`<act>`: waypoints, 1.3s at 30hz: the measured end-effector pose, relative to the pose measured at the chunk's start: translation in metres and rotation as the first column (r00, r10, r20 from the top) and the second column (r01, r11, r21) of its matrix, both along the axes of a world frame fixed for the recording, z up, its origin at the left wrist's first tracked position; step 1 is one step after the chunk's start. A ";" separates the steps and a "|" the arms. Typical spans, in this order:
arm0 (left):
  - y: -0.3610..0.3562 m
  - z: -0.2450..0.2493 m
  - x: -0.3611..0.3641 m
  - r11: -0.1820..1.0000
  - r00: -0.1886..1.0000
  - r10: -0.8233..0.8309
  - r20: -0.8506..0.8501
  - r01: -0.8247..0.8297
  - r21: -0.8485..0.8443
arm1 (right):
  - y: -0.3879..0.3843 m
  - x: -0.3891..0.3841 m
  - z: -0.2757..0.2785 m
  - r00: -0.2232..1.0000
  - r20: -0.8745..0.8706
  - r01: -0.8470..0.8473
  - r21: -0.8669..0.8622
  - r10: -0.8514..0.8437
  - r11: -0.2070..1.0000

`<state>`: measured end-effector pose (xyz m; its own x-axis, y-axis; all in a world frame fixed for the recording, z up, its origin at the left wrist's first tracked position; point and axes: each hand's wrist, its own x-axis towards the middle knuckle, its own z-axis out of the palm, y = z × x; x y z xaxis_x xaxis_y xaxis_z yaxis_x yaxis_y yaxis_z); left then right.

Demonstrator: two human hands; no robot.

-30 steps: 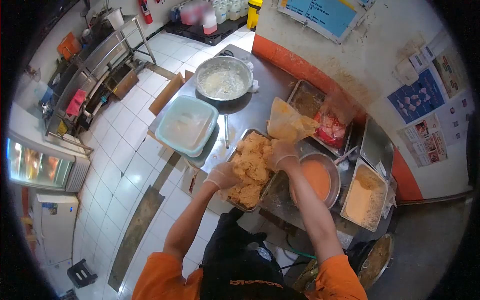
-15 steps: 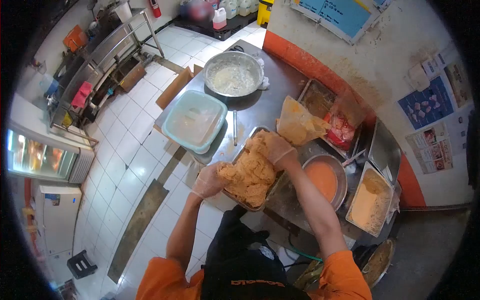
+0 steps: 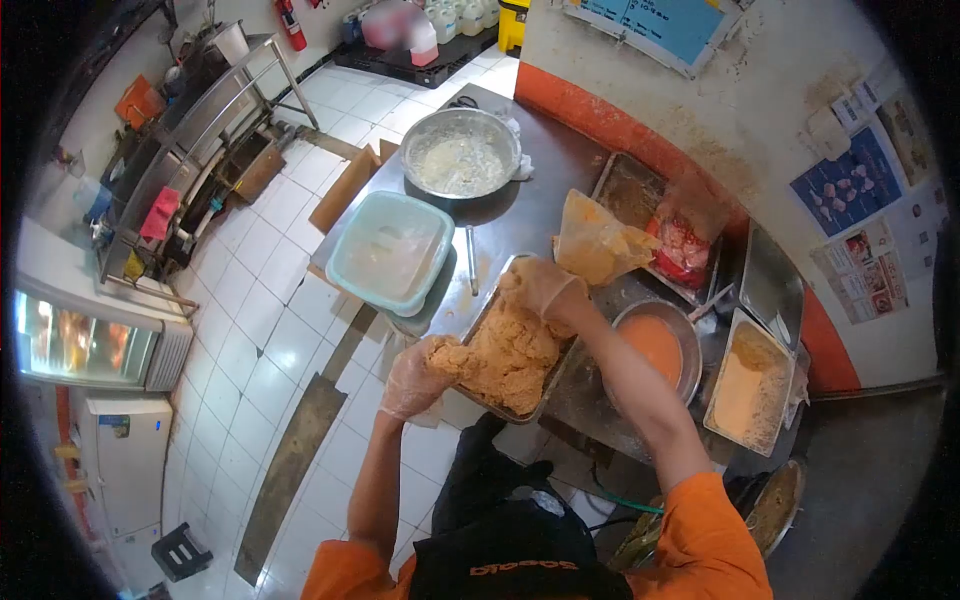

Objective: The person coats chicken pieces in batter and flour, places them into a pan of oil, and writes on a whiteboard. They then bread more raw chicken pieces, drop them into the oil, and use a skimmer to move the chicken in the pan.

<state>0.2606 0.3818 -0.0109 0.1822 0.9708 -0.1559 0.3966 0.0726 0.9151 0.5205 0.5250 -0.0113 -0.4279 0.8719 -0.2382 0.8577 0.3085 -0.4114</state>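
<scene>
A metal tray [image 3: 547, 398] near the table's front edge holds a heap of orange-brown breaded pieces [image 3: 512, 345]. My left hand [image 3: 415, 380], in a clear glove, is closed around a breaded piece [image 3: 452, 357] at the tray's left side. At the back of the tray, my gloved right hand [image 3: 548, 292] curls over the heap; its fingertips are partly hidden in the coating, against a coated lump. Right behind that hand stands a plastic bag of orange-brown crumbs [image 3: 598, 240].
Left of the tray are a lidded pale-blue tub [image 3: 392, 252] and a metal rod [image 3: 472, 260]. Behind them is a floury bowl [image 3: 462, 155]. A bowl of orange liquid [image 3: 652, 350], a crumb pan [image 3: 748, 385] and a tray with a red bag [image 3: 683, 240] lie right.
The view has shifted slightly. My left hand, with its piece, is a little farther from the heap, and my right hand has moved slightly over the back of the tray.
</scene>
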 end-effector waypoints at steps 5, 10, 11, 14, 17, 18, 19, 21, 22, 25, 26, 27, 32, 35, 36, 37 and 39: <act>0.004 0.035 0.002 0.999 0.998 -0.018 -0.059 0.021 0.047 | -0.036 0.049 -0.019 0.964 -0.262 0.112 0.543 0.042 0.832; 0.016 0.054 0.022 0.993 0.998 -0.063 -0.002 0.063 0.098 | -0.066 0.053 0.089 0.892 -0.448 0.220 0.308 -0.063 0.926; 0.016 0.075 0.030 0.990 0.995 -0.083 -0.047 0.088 0.113 | -0.067 0.056 0.099 0.858 -0.508 0.248 0.281 -0.075 0.927; 0.011 0.136 0.069 0.990 0.976 -0.133 -0.170 0.140 0.028 | -0.079 0.094 0.107 0.827 -0.559 0.378 0.479 -0.058 0.792; 0.004 0.143 0.104 0.951 0.949 -0.283 -0.136 0.297 0.092 | -0.138 0.129 0.142 0.731 -0.662 0.567 0.452 -0.167 0.689; 0.008 0.139 0.111 0.887 0.892 -0.401 -0.209 0.435 0.157 | -0.166 0.143 0.155 0.691 -0.694 0.629 0.438 -0.203 0.642; 0.004 0.130 0.129 0.841 0.871 -0.490 0.009 0.470 0.269 | -0.195 0.160 0.169 0.648 -0.723 0.692 0.426 -0.241 0.583; -0.012 0.127 0.175 0.812 0.779 -0.582 0.232 0.549 0.196 | -0.267 0.198 0.190 0.554 -0.764 0.805 0.391 -0.331 0.446; -0.026 0.136 0.210 0.738 0.700 -0.675 0.235 0.651 0.181 | -0.308 0.215 0.198 0.495 -0.782 0.856 0.364 -0.378 0.366; -0.087 0.157 0.288 0.546 0.551 -0.831 0.075 0.782 0.302 | -0.437 0.269 0.191 0.468 -0.699 0.853 0.518 -0.540 0.069; -0.111 0.159 0.320 0.481 0.451 -0.877 0.167 0.838 0.258 | -0.484 0.290 0.189 0.468 -0.647 0.802 0.597 -0.601 -0.019; -0.137 0.155 0.343 0.413 0.356 -0.898 0.258 0.884 0.218 | -0.532 0.297 0.191 0.319 -0.669 0.879 0.474 -0.671 -0.055; -0.337 0.184 0.478 0.072 0.055 -0.988 0.142 0.990 0.117 | -0.787 0.337 0.184 -0.201 -0.738 0.925 0.074 -0.644 -0.374; -0.440 0.155 0.554 -0.127 -0.122 -0.992 -0.037 0.922 0.365 | -0.909 0.355 0.175 -0.577 -0.465 0.723 0.090 -0.671 -0.685; -0.477 0.149 0.577 -0.177 -0.163 -0.984 -0.069 0.909 0.378 | -0.949 0.363 0.166 -0.650 -0.356 0.667 0.155 -0.671 -0.729; -0.519 0.143 0.599 -0.171 -0.194 -0.979 0.063 0.949 0.265 | -0.984 0.364 0.160 -0.668 -0.333 0.644 0.191 -0.666 -0.741; -0.583 0.126 0.629 -0.307 -0.273 -0.951 -0.143 0.875 0.374 | -1.052 0.372 0.135 -0.700 -0.274 0.610 0.250 -0.659 -0.752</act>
<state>0.8898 -0.2012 0.1152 0.8620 -0.4681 0.1946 -0.4110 -0.4205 0.8089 0.8928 -0.5267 0.1236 0.9199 -0.3753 0.1137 -0.2600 -0.8008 -0.5396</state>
